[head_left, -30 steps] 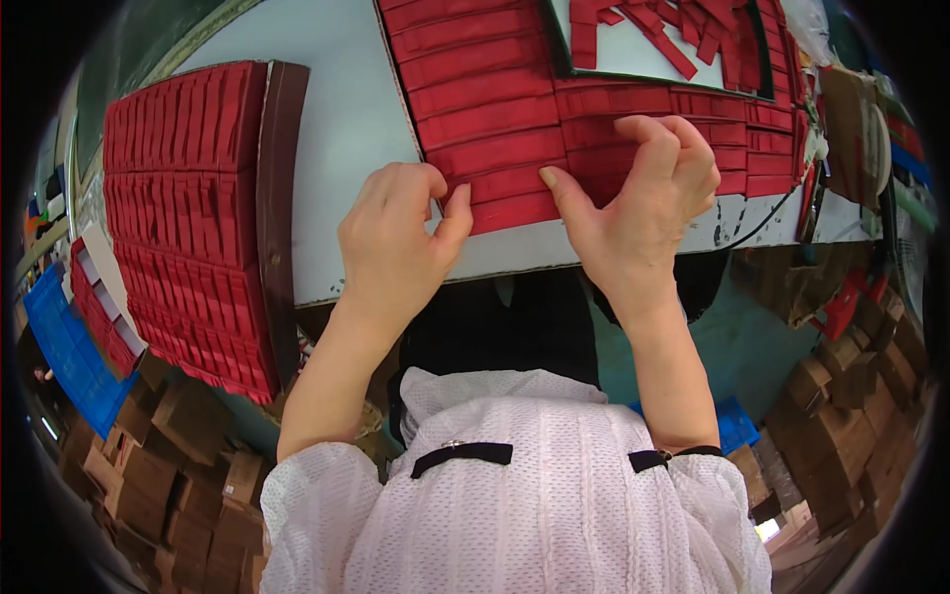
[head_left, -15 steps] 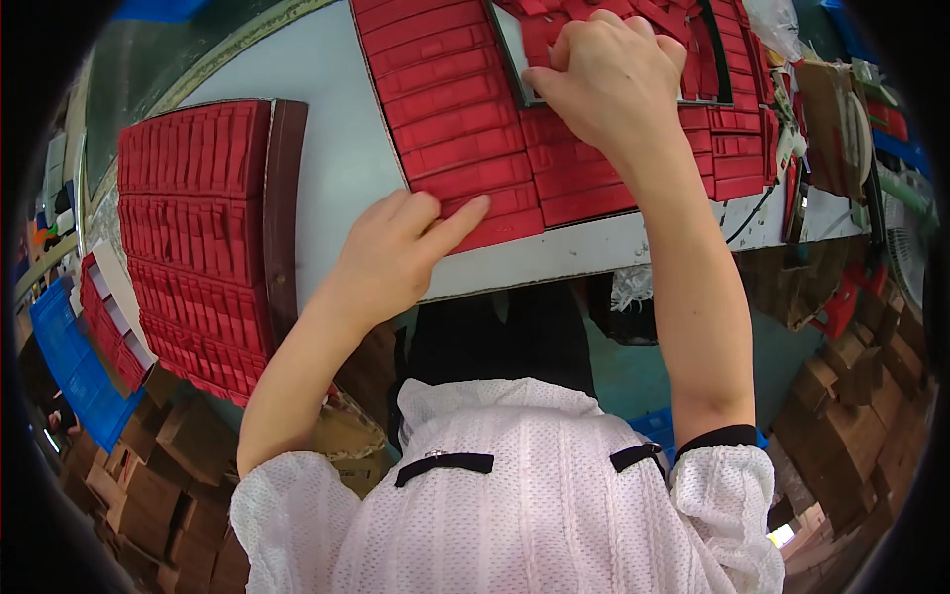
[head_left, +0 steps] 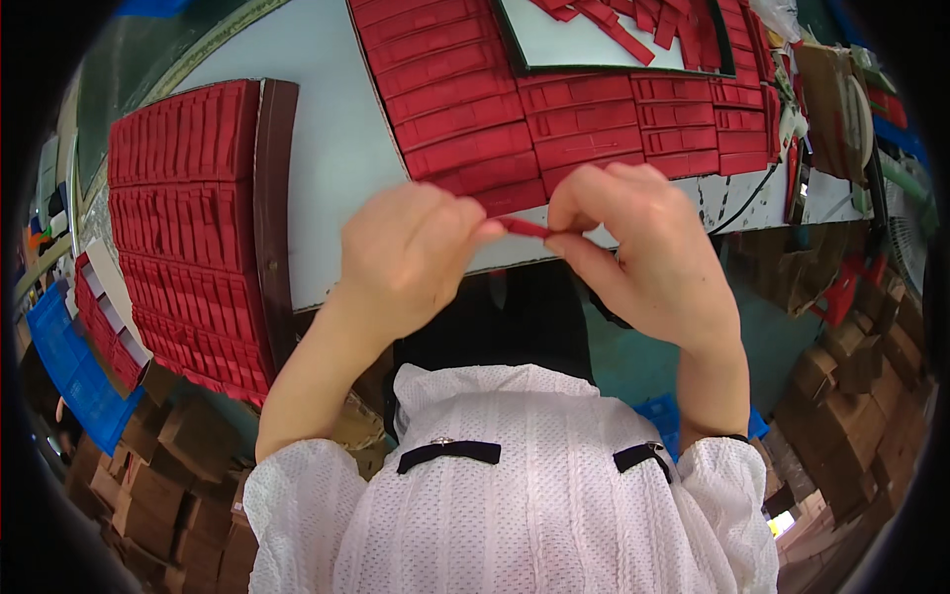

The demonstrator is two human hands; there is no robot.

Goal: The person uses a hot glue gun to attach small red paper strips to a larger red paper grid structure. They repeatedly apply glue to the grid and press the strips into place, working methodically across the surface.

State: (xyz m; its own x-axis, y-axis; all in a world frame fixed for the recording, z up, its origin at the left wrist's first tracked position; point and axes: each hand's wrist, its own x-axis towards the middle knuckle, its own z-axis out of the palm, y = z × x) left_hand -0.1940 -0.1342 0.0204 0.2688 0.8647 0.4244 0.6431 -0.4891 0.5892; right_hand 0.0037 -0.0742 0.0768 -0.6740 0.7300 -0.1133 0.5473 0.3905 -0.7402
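A short, narrow red strip (head_left: pixel 524 228) spans the gap between my two hands, just over the table's near edge. My left hand (head_left: pixel 411 252) is closed, its fingertips pinching the strip's left end. At the other end, the thumb and fingers of my right hand (head_left: pixel 648 247) pinch it. Right beyond them lie close-set rows of flat red banded pieces (head_left: pixel 455 114). On top of these rows rests a shallow dark-rimmed tray (head_left: pixel 633 70) with a white bottom, holding loose red strips (head_left: pixel 621 32) toward its far side.
To the left, a brown-sided box or board (head_left: pixel 278 188) carries more rows of red pieces (head_left: pixel 183 188). A white table (head_left: pixel 332 129) lies between both groups. Cables and tools (head_left: pixel 797 168) crowd the right edge. Cardboard boxes (head_left: pixel 188 445) are piled low on both sides; a blue crate (head_left: pixel 74 346) stands left.
My right hand has come back from the tray toward me with a red strip. My left hand has left the red rows and now grips the strip's other end.
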